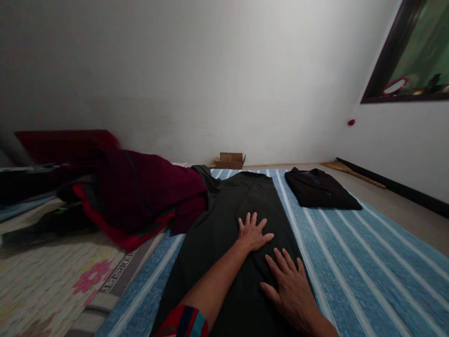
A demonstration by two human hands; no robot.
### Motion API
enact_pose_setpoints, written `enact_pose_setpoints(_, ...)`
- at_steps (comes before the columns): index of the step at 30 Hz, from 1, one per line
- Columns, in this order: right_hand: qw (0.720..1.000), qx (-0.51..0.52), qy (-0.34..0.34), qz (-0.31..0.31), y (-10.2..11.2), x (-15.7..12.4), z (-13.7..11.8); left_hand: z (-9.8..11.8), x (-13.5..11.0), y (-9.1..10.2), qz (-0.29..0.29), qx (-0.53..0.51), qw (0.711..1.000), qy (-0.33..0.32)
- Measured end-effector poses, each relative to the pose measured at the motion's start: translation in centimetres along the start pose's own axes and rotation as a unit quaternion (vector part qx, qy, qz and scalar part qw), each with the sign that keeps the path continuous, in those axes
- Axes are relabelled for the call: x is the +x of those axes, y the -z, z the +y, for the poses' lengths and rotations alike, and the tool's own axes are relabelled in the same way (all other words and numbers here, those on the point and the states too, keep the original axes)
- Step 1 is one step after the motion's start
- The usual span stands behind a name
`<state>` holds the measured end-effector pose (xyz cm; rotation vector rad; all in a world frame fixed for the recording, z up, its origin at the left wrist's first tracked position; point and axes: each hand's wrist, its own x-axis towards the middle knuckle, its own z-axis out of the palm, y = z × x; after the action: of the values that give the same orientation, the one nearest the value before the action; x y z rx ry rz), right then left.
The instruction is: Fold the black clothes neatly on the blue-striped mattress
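A long dark garment (224, 220) lies spread lengthwise on a blue-and-white striped cloth (351, 252). My left hand (252, 232) rests flat on the garment's middle, fingers stretched out and apart. My right hand (291, 285) lies flat on the same garment a little nearer to me, fingers extended, holding nothing. A folded black garment (321, 189) sits on the striped cloth to the far right.
A heap of maroon and red clothes (140, 196) lies to the left, partly on a floral mat (52, 285). A small cardboard box (229, 160) stands against the white back wall. A dark-framed window (414, 56) is at the upper right, bare floor (396, 206) beneath it.
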<state>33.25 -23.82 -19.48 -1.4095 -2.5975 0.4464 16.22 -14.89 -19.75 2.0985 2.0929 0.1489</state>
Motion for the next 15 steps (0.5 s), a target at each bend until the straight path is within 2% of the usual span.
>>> enact_pose_setpoints(15, 1.000, 0.000, 0.016, -0.017, 0.48, 0.05, -0.03, -0.09, 0.29, 0.23, -0.009, 0.007, 1.000, 0.012)
